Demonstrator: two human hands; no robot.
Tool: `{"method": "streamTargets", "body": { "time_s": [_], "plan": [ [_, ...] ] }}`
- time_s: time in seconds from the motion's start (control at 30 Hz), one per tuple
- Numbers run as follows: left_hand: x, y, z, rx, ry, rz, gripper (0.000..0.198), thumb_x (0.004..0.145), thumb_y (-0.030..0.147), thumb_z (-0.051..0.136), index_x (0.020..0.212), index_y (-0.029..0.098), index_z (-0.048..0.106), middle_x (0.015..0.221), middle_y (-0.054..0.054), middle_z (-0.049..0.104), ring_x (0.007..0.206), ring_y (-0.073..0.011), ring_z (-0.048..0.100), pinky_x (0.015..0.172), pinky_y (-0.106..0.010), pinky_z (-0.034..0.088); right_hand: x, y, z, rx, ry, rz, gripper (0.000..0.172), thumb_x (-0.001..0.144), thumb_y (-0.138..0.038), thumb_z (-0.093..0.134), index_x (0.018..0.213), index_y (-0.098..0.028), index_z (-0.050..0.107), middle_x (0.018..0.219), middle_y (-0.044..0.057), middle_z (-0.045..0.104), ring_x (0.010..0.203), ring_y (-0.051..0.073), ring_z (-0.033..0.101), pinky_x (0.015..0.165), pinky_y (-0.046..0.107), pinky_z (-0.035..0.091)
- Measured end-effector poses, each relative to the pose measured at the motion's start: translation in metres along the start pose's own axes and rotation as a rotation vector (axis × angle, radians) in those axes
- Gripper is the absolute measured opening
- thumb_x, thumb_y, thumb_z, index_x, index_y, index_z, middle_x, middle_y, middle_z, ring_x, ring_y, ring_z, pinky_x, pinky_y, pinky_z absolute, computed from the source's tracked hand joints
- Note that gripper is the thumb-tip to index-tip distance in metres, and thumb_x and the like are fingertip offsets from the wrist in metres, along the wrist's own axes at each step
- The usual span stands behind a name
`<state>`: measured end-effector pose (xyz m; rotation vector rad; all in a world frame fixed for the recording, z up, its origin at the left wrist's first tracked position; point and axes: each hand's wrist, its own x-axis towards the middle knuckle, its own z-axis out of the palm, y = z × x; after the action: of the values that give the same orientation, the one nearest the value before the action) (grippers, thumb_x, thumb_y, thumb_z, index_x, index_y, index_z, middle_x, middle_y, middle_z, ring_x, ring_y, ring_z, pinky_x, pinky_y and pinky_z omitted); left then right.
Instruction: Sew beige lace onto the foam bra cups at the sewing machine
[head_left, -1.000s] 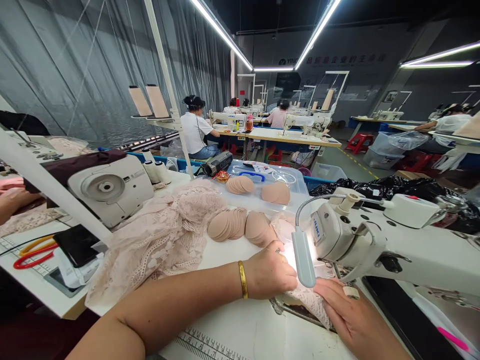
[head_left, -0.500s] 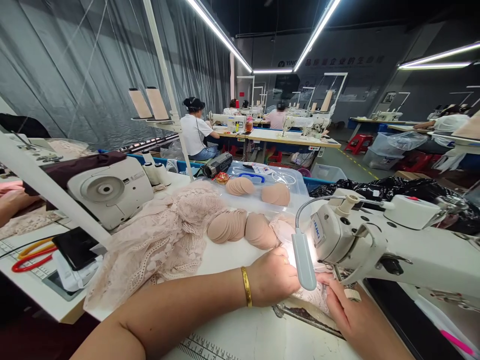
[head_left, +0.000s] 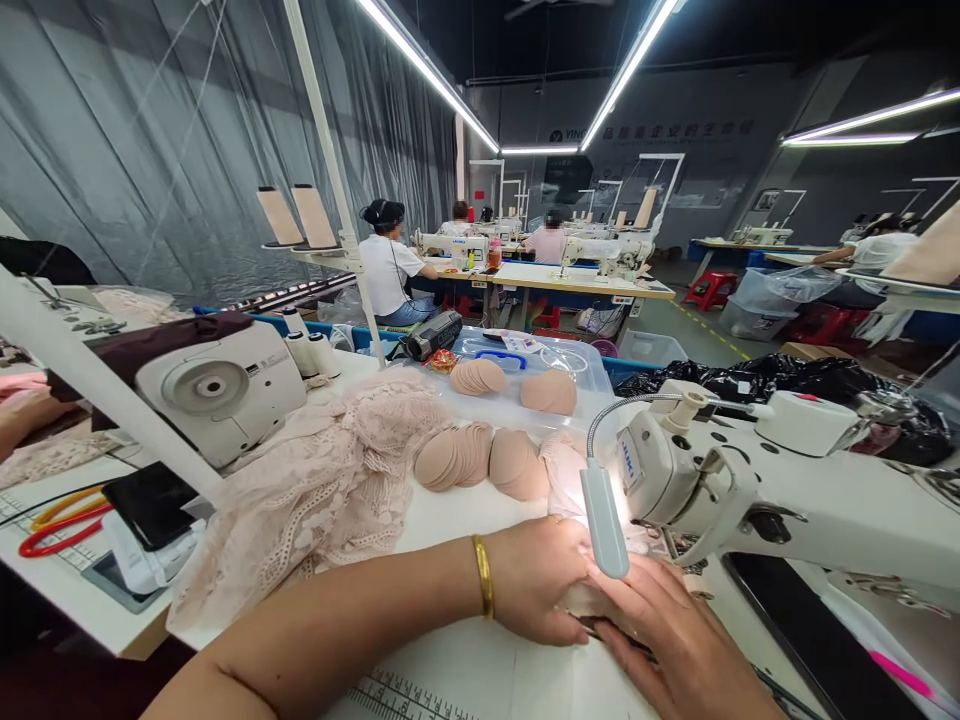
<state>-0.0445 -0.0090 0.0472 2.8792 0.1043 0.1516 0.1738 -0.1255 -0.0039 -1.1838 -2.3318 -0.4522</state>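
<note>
I see left hand (head_left: 536,580), right hand (head_left: 667,620) together beside lace piece (head_left: 566,472); grip hidden, can't tell. Likely light, soft, snag-prone; I'd hold edges flat.

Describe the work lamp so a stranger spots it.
Find the white JUKI sewing machine at the right. Near its top, a bendy metal neck arches down to a lamp beside the right hand. Its flat grey casing sets it apart from the machine's white body.

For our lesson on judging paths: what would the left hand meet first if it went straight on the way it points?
Most likely the right hand, just ahead of the left hand; whether they touch is unclear. The grey lamp seems to hang above that line.
</note>
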Motion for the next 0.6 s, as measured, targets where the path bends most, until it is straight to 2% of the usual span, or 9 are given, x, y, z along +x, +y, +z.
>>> {"method": "streamTargets", "body": {
  "time_s": [0.1, 0.17, 0.27, 0.37, 0.47, 0.57, 0.6],
  "plan": [
    [-0.008, -0.001, -0.011, -0.016, -0.107, -0.001, 0.038, 0.081, 0.037, 0.078, 0.109, 0.016, 0.063, 0.116, -0.009, 0.067, 0.1, -0.0236, 0.063, 0.079, -0.034, 0.05, -0.008, 0.01, 0.009, -0.065, -0.04, 0.084, 0.034, 0.102, -0.012, 0.042, 0.13, -0.022, 0.059, 0.117, 0.007, 0.076, 0.086, 0.018, 0.074, 0.073, 0.031, 0.052],
    [-0.01, 0.0, -0.014, 0.084, -0.132, -0.057, 0.035, 0.081, 0.042, 0.077, 0.103, 0.017, 0.065, 0.113, -0.008, 0.068, 0.098, -0.0257, 0.063, 0.077, -0.038, 0.048, -0.012, 0.017, 0.011, -0.135, -0.06, 0.126, 0.036, 0.101, -0.012, 0.037, 0.125, -0.022, 0.061, 0.11, 0.007, 0.078, 0.079, 0.019, 0.074, 0.076, 0.035, 0.051],
    [-0.007, 0.003, -0.01, 0.22, -0.119, -0.126, 0.036, 0.083, 0.05, 0.073, 0.097, 0.018, 0.066, 0.102, -0.008, 0.067, 0.089, -0.0269, 0.062, 0.076, -0.043, 0.042, -0.012, 0.02, 0.01, -0.239, -0.036, 0.135, 0.041, 0.1, -0.012, 0.035, 0.132, -0.019, 0.059, 0.103, 0.007, 0.079, 0.086, 0.023, 0.076, 0.089, 0.042, 0.05],
    [-0.002, 0.003, -0.001, 0.265, -0.043, -0.116, 0.03, 0.086, 0.044, 0.069, 0.098, 0.016, 0.066, 0.098, -0.01, 0.066, 0.087, -0.0265, 0.06, 0.075, -0.042, 0.038, -0.01, 0.017, 0.006, -0.187, -0.014, 0.069, 0.046, 0.1, -0.011, 0.039, 0.143, -0.015, 0.053, 0.117, 0.01, 0.079, 0.099, 0.024, 0.076, 0.093, 0.041, 0.052],
    [-0.001, 0.001, 0.007, 0.308, 0.067, -0.081, 0.023, 0.084, 0.036, 0.068, 0.094, 0.016, 0.064, 0.098, -0.01, 0.065, 0.089, -0.0264, 0.058, 0.076, -0.042, 0.034, -0.009, 0.014, 0.005, -0.072, -0.067, 0.008, 0.046, 0.097, -0.007, 0.044, 0.141, -0.018, 0.055, 0.129, 0.008, 0.075, 0.116, 0.023, 0.072, 0.088, 0.035, 0.057],
    [-0.003, -0.002, 0.012, 0.35, 0.127, -0.002, 0.006, 0.081, 0.02, 0.066, 0.083, 0.017, 0.06, 0.093, -0.006, 0.064, 0.084, -0.0222, 0.055, 0.078, -0.043, 0.03, -0.015, 0.017, 0.011, -0.08, -0.184, 0.064, 0.048, 0.094, -0.008, 0.045, 0.139, -0.022, 0.058, 0.135, 0.005, 0.072, 0.114, 0.022, 0.073, 0.081, 0.032, 0.061],
    [-0.003, -0.004, 0.013, 0.348, 0.139, 0.034, 0.006, 0.081, 0.014, 0.064, 0.079, 0.018, 0.059, 0.089, -0.004, 0.064, 0.081, -0.0204, 0.053, 0.079, -0.043, 0.029, -0.018, 0.019, 0.014, -0.094, -0.204, 0.087, 0.051, 0.094, -0.01, 0.045, 0.142, -0.023, 0.056, 0.138, 0.005, 0.071, 0.115, 0.023, 0.073, 0.08, 0.032, 0.062]
  ]
}}
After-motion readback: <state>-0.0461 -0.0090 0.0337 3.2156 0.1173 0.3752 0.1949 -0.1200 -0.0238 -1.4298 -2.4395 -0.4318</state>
